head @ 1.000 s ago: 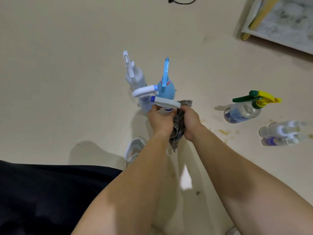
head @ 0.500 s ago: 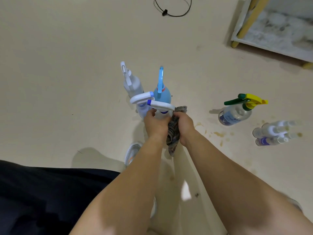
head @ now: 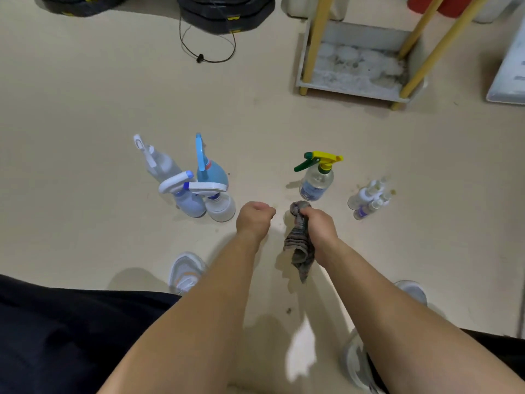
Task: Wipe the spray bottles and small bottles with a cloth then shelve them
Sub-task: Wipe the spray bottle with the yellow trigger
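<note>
Head camera, looking down past my forearms at the floor point(head: 85, 115): my right hand point(head: 320, 226) was clenched round the striped cloth point(head: 299, 248), a little below the middle of the frame. A wad poked out above my fist and the rest hung loose beneath it. I judge I had it bunched that way so a firm pad was ready for wiping. My left hand point(head: 255, 220) sat just beside it, fingers curled into a fist with nothing in them, free to take up a bottle.

Left of centre, four spray bottles point(head: 199, 189) stood upright in a tight cluster. The nearest was a clear one point(head: 222, 208), close to my left hand. Right of centre, the green-and-yellow-triggered bottle point(head: 316, 182) stood alone just above the cloth, which made it the likeliest next pick. The small bottles point(head: 367, 200) huddled further right.

The shelf point(head: 349, 86), yellow-legged with a dusty bottom board, stood in the upper right, well apart from every bottle. By my reckoning, none of the bottles in view had been shelved yet.
</note>
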